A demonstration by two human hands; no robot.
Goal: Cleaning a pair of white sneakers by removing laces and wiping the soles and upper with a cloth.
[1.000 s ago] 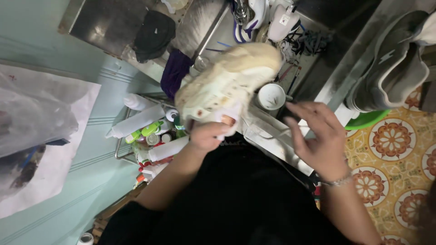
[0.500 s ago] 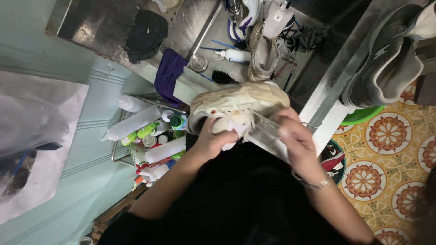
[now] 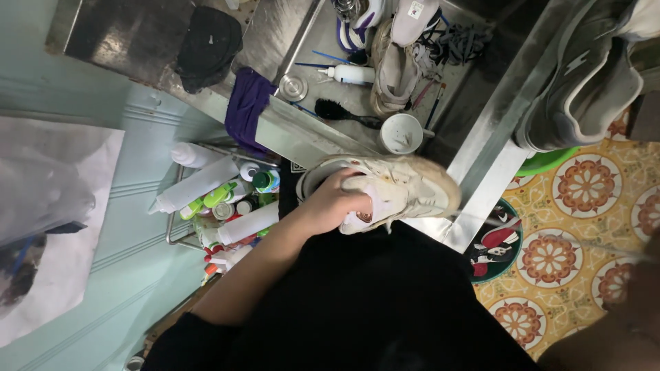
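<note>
Left hand (image 3: pixel 337 203) was clamped on one dirty white sneaker (image 3: pixel 395 192), fingers inside the collar, shoe held at the near edge of the steel sink (image 3: pixel 309 134). Right hand: only a blurred bit at the frame's lower right, grip can't tell; half a second earlier it was on the shoe. Left of the sink, one wire rack (image 3: pixel 175 230) of bottles, count unclear. In the sink: one white cup (image 3: pixel 401 132), one black brush (image 3: pixel 340 112), one white squeeze bottle (image 3: pixel 349 74), several more shoes beyond.
</note>
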